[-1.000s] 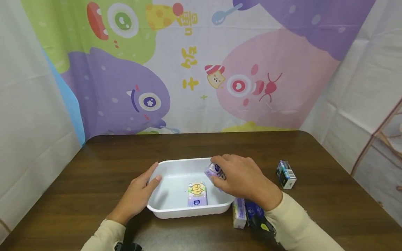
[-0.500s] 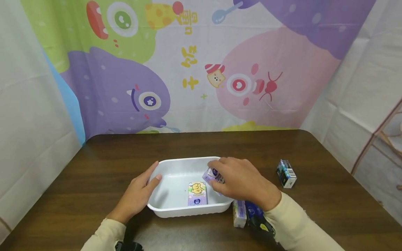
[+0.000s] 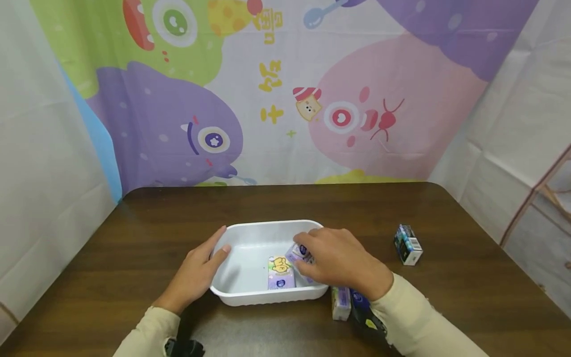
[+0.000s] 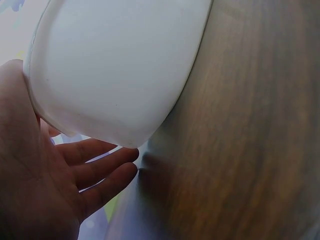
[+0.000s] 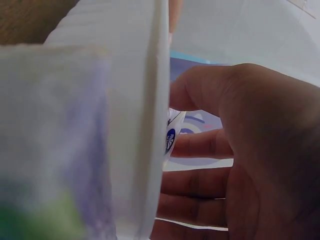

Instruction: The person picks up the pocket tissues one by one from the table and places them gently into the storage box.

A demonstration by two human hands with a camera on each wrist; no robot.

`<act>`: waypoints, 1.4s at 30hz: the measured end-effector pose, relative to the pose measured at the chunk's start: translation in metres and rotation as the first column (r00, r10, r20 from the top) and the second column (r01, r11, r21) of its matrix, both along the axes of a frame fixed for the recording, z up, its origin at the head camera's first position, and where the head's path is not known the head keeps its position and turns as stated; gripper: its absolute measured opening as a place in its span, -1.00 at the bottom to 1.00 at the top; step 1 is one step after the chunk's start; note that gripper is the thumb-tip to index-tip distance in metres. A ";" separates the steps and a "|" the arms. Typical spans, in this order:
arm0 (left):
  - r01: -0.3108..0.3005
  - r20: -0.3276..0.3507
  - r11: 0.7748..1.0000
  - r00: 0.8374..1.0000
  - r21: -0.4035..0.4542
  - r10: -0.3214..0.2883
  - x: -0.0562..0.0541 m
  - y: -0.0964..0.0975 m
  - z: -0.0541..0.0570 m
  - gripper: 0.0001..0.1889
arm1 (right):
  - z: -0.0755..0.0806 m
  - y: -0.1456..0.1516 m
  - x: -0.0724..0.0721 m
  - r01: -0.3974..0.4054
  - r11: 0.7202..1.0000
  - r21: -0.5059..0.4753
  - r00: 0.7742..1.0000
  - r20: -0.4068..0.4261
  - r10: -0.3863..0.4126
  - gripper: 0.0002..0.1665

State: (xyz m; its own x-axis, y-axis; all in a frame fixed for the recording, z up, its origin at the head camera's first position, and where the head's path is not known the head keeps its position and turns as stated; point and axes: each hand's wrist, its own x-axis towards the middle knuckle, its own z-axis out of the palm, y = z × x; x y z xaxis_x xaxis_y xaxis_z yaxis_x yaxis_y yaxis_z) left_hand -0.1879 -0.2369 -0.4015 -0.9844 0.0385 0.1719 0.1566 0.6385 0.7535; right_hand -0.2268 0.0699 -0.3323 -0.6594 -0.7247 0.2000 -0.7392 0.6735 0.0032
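My left hand holds the left end of a white plastic tray, its thumb over the rim and its fingers outside. In the left wrist view those fingers reach along the tray's outer wall. Over the tray's right side, my right hand pinches a small purple tissue pack, tilted and partly hidden by the fingers. Just left of it, a second purple tissue pack with a yellow cartoon lies flat on the tray's floor. In the right wrist view the tray wall hides most of the held pack.
Outside the tray's front right corner lie another purple pack and a dark blue pack, the latter partly under the right wrist. A black-and-blue small pack stands farther right on the brown table. A cartoon-print cloth hangs behind.
My right hand has moved slightly left and down with its tissue pack, closer to the pack in the tray. The left hand has stayed at the tray's end.
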 end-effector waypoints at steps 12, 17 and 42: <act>-0.007 -0.002 1.000 1.000 -0.020 0.007 0.000 0.001 0.000 -0.32 | -0.004 -0.002 0.001 0.060 0.998 0.028 0.998 -0.015 -0.060 -0.57; -0.005 -0.013 1.000 1.000 -0.010 0.005 0.000 -0.001 0.001 -0.32 | -0.004 -0.005 0.000 0.107 0.992 0.064 0.994 0.016 -0.108 -0.55; -0.005 0.002 1.000 1.000 0.011 0.005 0.000 0.000 0.000 -0.36 | -0.006 -0.007 0.004 0.181 0.974 0.138 0.983 -0.032 -0.179 -0.48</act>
State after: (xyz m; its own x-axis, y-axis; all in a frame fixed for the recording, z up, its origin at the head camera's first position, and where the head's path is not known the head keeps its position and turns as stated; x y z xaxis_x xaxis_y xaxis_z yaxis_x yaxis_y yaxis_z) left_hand -0.1884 -0.2364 -0.4013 -0.9849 0.0318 0.1704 0.1520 0.6312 0.7606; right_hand -0.2232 0.0632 -0.3382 -0.7787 -0.6160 0.1187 -0.6047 0.7874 0.1196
